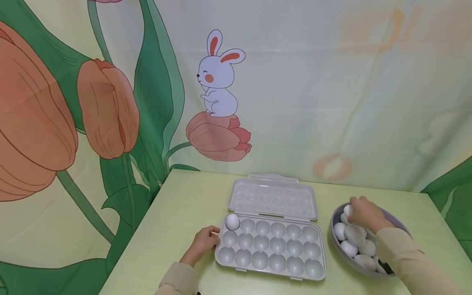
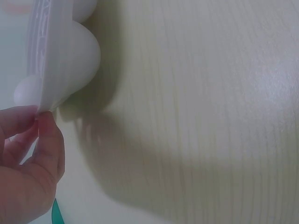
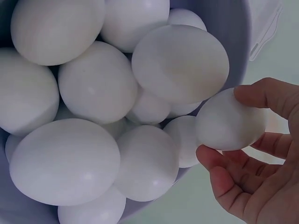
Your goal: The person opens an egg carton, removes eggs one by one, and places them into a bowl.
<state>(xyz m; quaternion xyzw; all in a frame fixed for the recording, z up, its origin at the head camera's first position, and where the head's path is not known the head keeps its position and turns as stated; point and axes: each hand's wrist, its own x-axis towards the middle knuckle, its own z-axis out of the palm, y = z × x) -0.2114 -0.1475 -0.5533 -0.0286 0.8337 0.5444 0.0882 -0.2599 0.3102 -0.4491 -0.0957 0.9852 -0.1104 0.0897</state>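
My right hand (image 1: 366, 213) pinches a white egg (image 3: 230, 120) between thumb and fingers at the bowl's far edge. Below and around it, more white eggs (image 3: 65, 161) fill the grey-purple bowl (image 3: 239, 51). A pale plastic egg tray (image 1: 277, 246) lies open left of the bowl, its lid (image 1: 276, 196) folded back toward the wall. One white egg (image 1: 232, 222) sits in the tray's back left cup; the other cups hold nothing. At the tray's left side, my left hand (image 1: 204, 245) grips the rim with thumb and fingertips.
A pale yellow-green wood-grain table (image 1: 180, 196) carries the tray and bowl. Right behind it hangs a cloth backdrop (image 1: 295, 102) printed with a rabbit and tulips. The bowl stands close to the tray's right end.
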